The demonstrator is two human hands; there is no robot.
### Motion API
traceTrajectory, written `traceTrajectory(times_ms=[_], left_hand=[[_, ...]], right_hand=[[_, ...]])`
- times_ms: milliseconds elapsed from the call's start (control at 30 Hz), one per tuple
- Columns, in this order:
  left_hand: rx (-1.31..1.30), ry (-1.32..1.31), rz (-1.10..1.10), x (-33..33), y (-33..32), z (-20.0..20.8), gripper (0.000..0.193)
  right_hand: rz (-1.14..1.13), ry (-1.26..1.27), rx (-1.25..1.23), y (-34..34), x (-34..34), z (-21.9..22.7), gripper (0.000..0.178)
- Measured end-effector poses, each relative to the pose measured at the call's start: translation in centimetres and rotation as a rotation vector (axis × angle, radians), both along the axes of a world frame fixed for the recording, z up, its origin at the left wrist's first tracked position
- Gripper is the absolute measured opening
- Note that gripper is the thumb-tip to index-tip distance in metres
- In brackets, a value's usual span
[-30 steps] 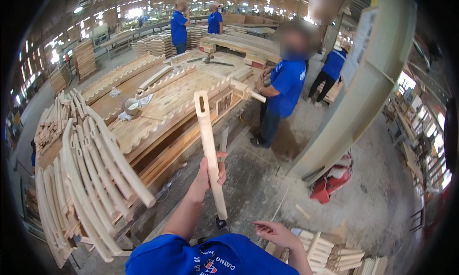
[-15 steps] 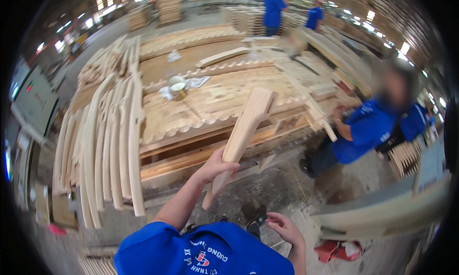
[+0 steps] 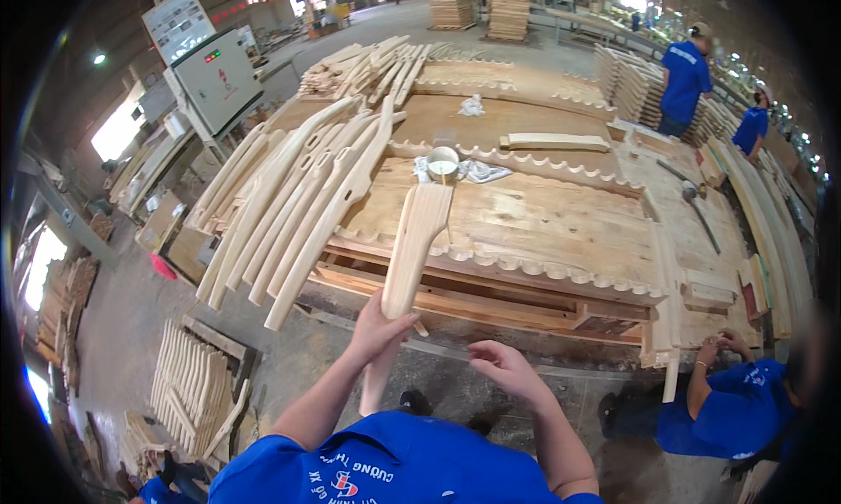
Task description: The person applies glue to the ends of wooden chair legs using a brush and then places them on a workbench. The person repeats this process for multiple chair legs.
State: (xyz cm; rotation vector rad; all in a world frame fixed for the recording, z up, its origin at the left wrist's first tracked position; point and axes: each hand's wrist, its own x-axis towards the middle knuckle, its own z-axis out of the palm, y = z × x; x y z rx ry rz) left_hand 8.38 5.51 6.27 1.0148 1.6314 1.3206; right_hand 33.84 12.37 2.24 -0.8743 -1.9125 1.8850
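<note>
My left hand (image 3: 378, 329) is closed around a shaped piece of pale wood (image 3: 410, 254). The piece is held tilted upward in front of me, its wide end over the workbench and its narrow end near my body. My right hand (image 3: 508, 370) is raised off to the right, holding nothing, with its fingers partly curled and apart. Beyond the wood piece, a cup (image 3: 442, 162) with pale contents rests beside white rags (image 3: 482, 171) on the bench (image 3: 543, 219). A thin stick slants down from the cup, partly hidden by the wood piece.
Long curved wooden legs (image 3: 307, 189) lie piled on the bench's left, overhanging its edge. Scalloped wooden rails (image 3: 534, 266) run across the bench. A person in a blue shirt (image 3: 723, 408) works at the right corner. Slatted wood pieces (image 3: 188, 386) are stacked on the floor at left.
My view has swung to the left, bringing the leg pile nearer the middle. My right hand has come up closer to the wood piece, which stays in my left hand.
</note>
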Motion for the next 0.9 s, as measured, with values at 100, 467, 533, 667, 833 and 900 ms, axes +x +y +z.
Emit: traceTrajectory(times_ms=[100,467,533,667,833,900], left_hand=[[-0.001,-0.06,0.012,1.6,0.9,-0.5,0.054],[-0.21,1.391,0.179,-7.9,0.7,2.9,0.059],[-0.422,1.439,0.152,-11.0,-1.7,2.2,0.068],[-0.578,1.588,0.172,-15.4,-4.9,-1.2,0.076],[-0.246,0.977,0.052,-19.6,-6.2,0.0,0.079],[-0.431,0.448,0.021,-17.7,-5.9,1.9,0.077]], right_hand=[[0.092,0.164,-0.011,-0.9,-4.5,-1.1,0.052],[-0.041,0.431,-0.056,-0.6,-8.0,0.2,0.051],[-0.126,0.459,0.056,0.5,-6.9,0.3,0.049],[-0.301,0.535,0.056,0.8,-5.4,1.8,0.051],[-0.391,0.573,-0.016,0.6,-4.4,-0.3,0.057],[-0.43,0.611,-0.03,0.7,-3.8,-0.9,0.057]])
